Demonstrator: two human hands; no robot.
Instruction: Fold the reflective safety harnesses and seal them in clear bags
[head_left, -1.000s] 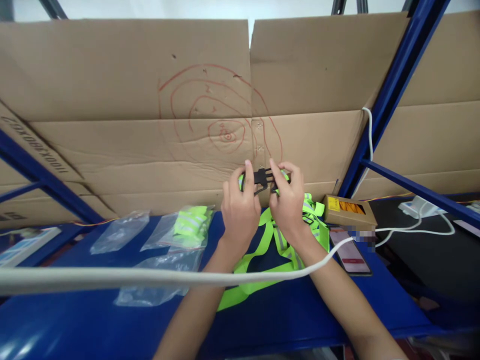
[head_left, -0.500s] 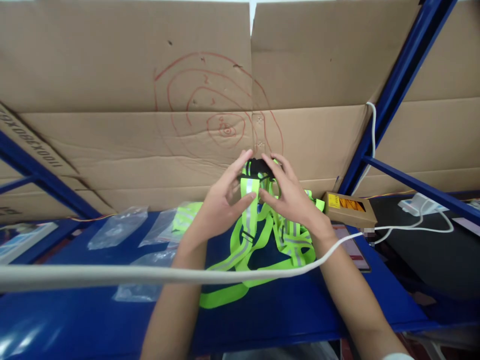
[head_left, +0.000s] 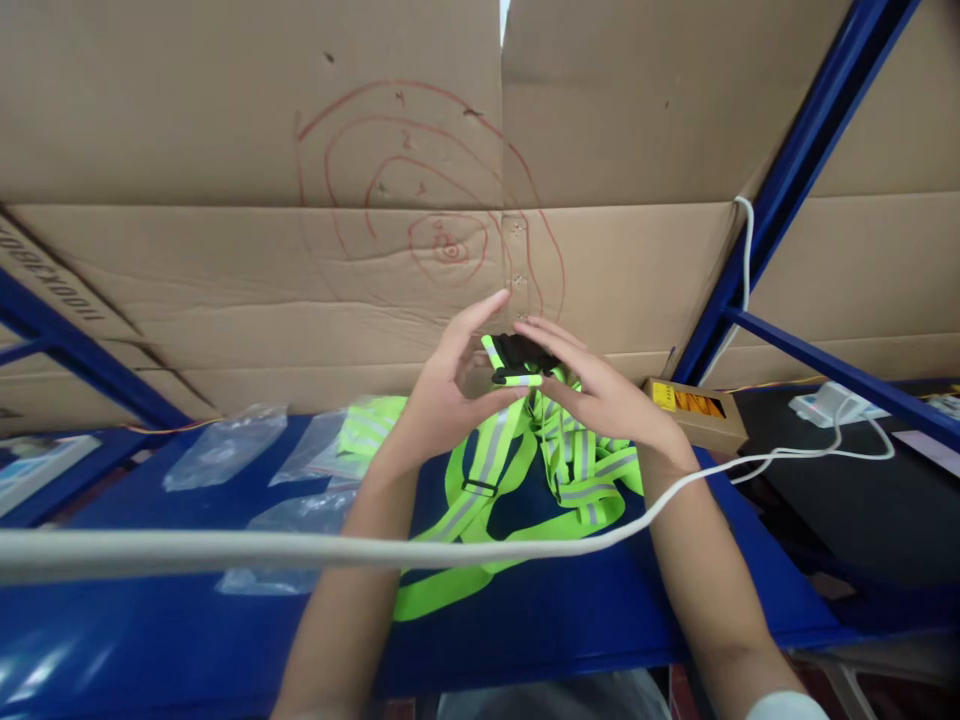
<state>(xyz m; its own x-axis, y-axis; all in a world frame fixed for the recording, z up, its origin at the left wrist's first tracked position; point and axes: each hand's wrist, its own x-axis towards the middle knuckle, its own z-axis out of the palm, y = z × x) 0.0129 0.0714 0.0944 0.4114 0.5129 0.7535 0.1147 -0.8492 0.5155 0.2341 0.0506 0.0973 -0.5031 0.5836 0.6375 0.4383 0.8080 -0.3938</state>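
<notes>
Between my two hands is a fluorescent yellow-green reflective vest (head_left: 487,450) made of straps with grey stripes and black sliders. Its black section (head_left: 523,352) is raised off the table, while the other straps hang and lie in loops below. My left hand (head_left: 442,405) grips the left side, its thumb at the near strap edge and its fingers partly hidden behind. On the right side my right hand (head_left: 607,395) holds the same section, fingers stretched over the top and thumb underneath.
Clear plastic bags (head_left: 225,447) and a folded yellow-green bundle (head_left: 371,425) lie left on the blue table (head_left: 150,630). A white cable (head_left: 300,550) crosses in front of my forearms. At right stand a cardboard box (head_left: 709,420) and a blue post (head_left: 780,170). Cardboard (head_left: 637,120) backs the table.
The strap end between my hands has folded over, and the black section now shows wider. My right hand has turned flatter, its fingers pointing more to the left. The view has shifted slightly.
</notes>
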